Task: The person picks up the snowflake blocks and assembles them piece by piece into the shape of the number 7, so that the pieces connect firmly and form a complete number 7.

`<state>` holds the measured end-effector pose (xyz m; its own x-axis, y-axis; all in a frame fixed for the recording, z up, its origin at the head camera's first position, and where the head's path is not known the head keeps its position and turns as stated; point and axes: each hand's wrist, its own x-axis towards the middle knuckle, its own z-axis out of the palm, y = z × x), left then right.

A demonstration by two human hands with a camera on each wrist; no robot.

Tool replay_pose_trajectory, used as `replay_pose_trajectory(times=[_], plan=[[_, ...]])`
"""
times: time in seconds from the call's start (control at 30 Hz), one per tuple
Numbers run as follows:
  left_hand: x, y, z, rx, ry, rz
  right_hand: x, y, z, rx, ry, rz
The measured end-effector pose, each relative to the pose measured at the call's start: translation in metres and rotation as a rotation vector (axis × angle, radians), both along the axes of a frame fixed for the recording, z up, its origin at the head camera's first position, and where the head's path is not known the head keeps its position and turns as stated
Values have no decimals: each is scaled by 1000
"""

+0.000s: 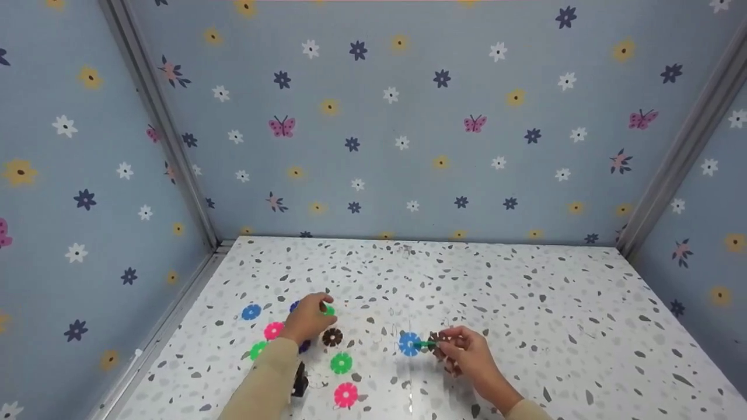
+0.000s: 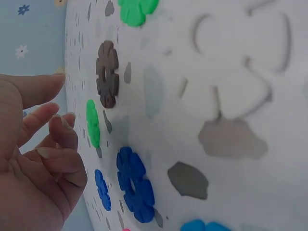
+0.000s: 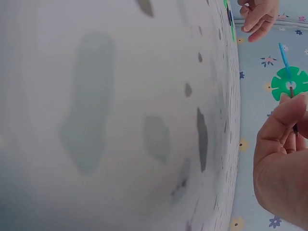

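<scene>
Your right hand (image 1: 474, 359), lower middle of the head view, is pinching a brown disc (image 3: 291, 92), with a green disc (image 3: 281, 86) and a blue disc (image 1: 408, 344) joined onto it in a little chain. Your left hand (image 1: 308, 319), lower left of centre, is empty, fingers loosely curled over the scattered discs, with a dark brown one (image 1: 332, 344) just beside it.
</scene>
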<state>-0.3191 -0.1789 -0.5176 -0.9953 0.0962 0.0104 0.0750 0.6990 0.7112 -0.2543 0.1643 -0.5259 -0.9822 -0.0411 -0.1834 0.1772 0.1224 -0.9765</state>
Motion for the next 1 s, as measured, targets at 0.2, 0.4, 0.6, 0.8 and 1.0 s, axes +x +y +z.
replay_pose_trajectory(times=[0.2, 0.4, 0.6, 0.8, 1.0], plan=[[-4, -9, -4, -85, 28, 48, 0, 0, -3, 1, 8, 19], [-9, -11, -10, -140, 34, 67, 0, 1, -4, 15, 9, 21], [-13, -12, -14, -160, 19, 101, -1, 0, -4, 39, 14, 35], [-14, -10, -15, -153, 17, 102, -1, 2, -5, 55, 28, 30], [-14, -9, -14, -137, 10, 99, 1, 1, -6, 66, 29, 24]])
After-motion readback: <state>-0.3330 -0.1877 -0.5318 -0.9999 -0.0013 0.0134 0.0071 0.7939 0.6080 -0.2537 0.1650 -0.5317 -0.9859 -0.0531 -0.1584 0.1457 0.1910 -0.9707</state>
